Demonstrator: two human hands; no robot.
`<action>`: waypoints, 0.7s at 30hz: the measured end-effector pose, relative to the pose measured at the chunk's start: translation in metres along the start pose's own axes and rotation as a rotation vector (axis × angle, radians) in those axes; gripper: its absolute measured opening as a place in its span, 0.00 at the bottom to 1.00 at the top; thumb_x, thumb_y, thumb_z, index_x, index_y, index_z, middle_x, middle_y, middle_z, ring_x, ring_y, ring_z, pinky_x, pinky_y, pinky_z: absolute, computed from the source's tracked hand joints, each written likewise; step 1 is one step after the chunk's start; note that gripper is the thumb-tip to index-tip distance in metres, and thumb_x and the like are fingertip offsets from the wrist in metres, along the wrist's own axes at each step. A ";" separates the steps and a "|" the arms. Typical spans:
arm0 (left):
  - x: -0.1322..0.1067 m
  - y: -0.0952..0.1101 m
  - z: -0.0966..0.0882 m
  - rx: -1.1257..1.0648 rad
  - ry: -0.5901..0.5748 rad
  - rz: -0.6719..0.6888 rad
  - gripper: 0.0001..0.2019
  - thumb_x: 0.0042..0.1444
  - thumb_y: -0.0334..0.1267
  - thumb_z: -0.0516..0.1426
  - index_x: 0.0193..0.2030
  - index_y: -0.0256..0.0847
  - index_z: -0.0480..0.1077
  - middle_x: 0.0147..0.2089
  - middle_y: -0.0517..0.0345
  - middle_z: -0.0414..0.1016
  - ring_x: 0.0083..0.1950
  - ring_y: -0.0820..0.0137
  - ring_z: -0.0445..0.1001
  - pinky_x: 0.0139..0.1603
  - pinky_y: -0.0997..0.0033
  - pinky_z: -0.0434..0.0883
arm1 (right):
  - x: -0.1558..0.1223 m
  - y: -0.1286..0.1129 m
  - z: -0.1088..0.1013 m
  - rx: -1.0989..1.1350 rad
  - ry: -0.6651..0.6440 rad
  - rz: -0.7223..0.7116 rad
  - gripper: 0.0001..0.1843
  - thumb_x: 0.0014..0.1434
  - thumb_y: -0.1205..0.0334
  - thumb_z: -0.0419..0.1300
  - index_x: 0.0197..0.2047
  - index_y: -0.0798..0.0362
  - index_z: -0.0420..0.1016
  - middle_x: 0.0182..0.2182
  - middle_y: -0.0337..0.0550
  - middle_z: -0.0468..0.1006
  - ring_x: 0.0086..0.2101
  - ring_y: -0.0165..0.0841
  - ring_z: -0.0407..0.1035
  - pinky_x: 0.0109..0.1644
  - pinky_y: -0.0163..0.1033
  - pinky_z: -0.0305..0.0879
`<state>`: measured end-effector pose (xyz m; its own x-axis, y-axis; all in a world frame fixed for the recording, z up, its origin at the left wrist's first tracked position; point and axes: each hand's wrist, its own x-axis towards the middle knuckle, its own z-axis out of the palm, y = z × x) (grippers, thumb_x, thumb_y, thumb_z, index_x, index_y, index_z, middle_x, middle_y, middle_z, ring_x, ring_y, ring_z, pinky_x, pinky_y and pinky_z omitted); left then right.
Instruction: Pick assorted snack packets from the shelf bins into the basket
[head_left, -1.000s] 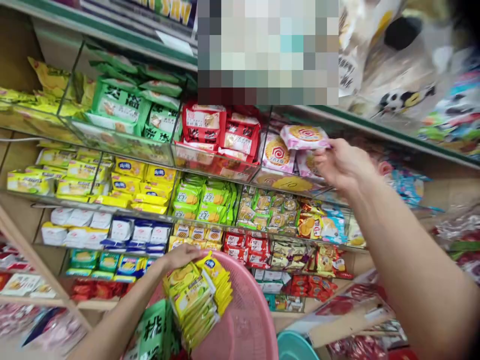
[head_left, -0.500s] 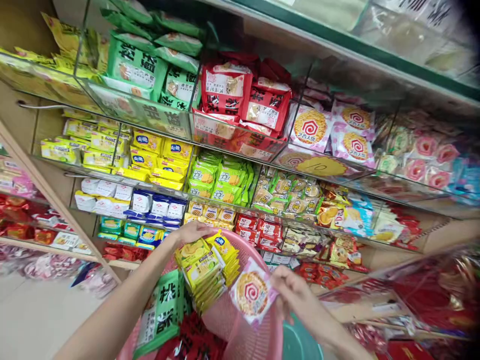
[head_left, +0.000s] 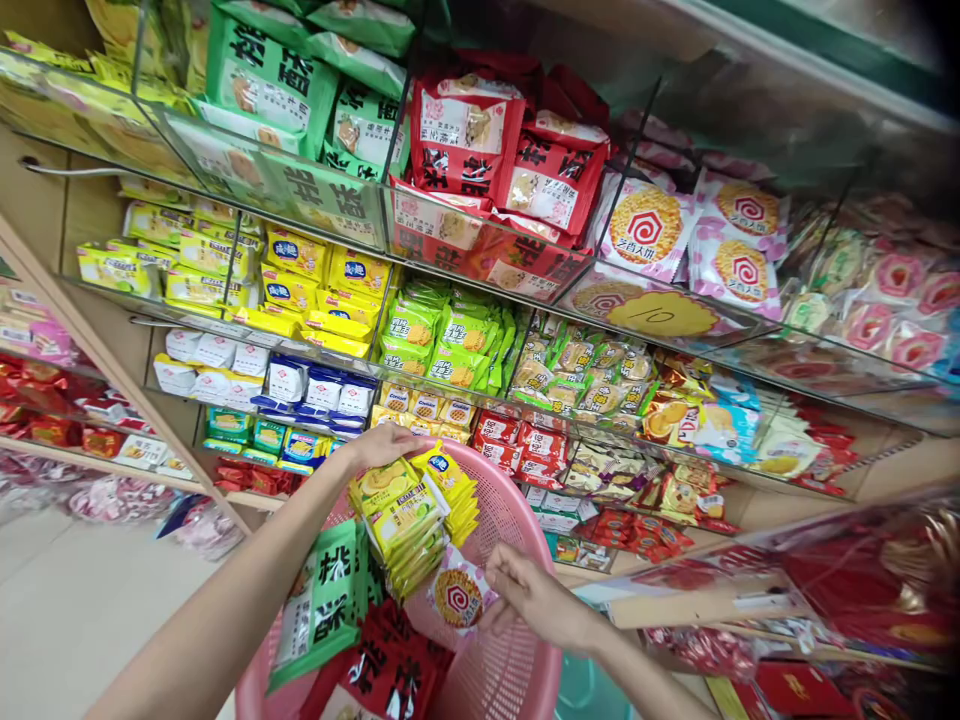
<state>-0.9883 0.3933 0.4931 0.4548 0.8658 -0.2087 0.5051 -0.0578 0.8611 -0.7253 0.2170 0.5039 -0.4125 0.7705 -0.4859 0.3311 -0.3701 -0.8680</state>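
Observation:
A pink plastic basket is below the shelves. My left hand is closed at its far rim, with the fingertips partly hidden behind yellow snack packets stacked inside. My right hand pinches the edge of a pink-and-white biscuit packet with a red spiral mark, held inside the basket beside the yellow stack. Also in the basket are green packets at the left and red packets near the bottom.
Glass-fronted shelves hold red bags, green bags and more spiral-marked biscuit packets. A yellow price tag shows beneath these. A teal container stands right of the basket. A wooden shelf post slants at the left.
My right hand has moved left and brought the biscuit packet down into the basket, beside the yellow packets. My left hand stays at the rim. The camera view has shifted slightly.

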 end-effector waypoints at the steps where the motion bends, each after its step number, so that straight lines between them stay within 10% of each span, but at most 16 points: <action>1: 0.000 0.001 0.000 0.000 -0.002 0.002 0.26 0.46 0.62 0.55 0.27 0.37 0.71 0.22 0.62 0.68 0.25 0.73 0.63 0.26 0.77 0.57 | 0.002 0.001 0.000 0.029 -0.012 0.012 0.25 0.52 0.36 0.54 0.32 0.50 0.53 0.26 0.30 0.65 0.30 0.35 0.75 0.29 0.35 0.64; 10: -0.010 0.007 0.001 -0.056 -0.049 -0.002 0.28 0.46 0.62 0.55 0.38 0.37 0.76 0.31 0.58 0.77 0.32 0.68 0.70 0.32 0.76 0.61 | 0.018 0.012 -0.001 0.199 -0.066 0.263 0.20 0.54 0.47 0.57 0.32 0.50 0.51 0.29 0.32 0.67 0.32 0.36 0.76 0.35 0.37 0.68; 15: -0.013 -0.001 -0.001 -0.066 -0.027 -0.025 0.27 0.45 0.62 0.56 0.32 0.37 0.76 0.25 0.59 0.74 0.29 0.69 0.68 0.28 0.75 0.58 | 0.028 0.011 0.009 -0.468 -0.007 0.349 0.05 0.61 0.66 0.41 0.32 0.50 0.51 0.23 0.31 0.60 0.23 0.30 0.72 0.25 0.32 0.62; 21: -0.010 -0.011 -0.003 -0.024 -0.043 -0.015 0.27 0.47 0.64 0.53 0.32 0.39 0.75 0.28 0.60 0.73 0.30 0.70 0.67 0.29 0.76 0.58 | 0.039 -0.001 0.018 -0.930 0.036 0.248 0.12 0.47 0.72 0.54 0.19 0.53 0.55 0.20 0.36 0.60 0.27 0.30 0.63 0.29 0.34 0.54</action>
<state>-1.0007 0.3867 0.4872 0.4782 0.8445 -0.2410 0.4949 -0.0324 0.8683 -0.7575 0.2382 0.4842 -0.2189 0.7469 -0.6279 0.9522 0.0229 -0.3047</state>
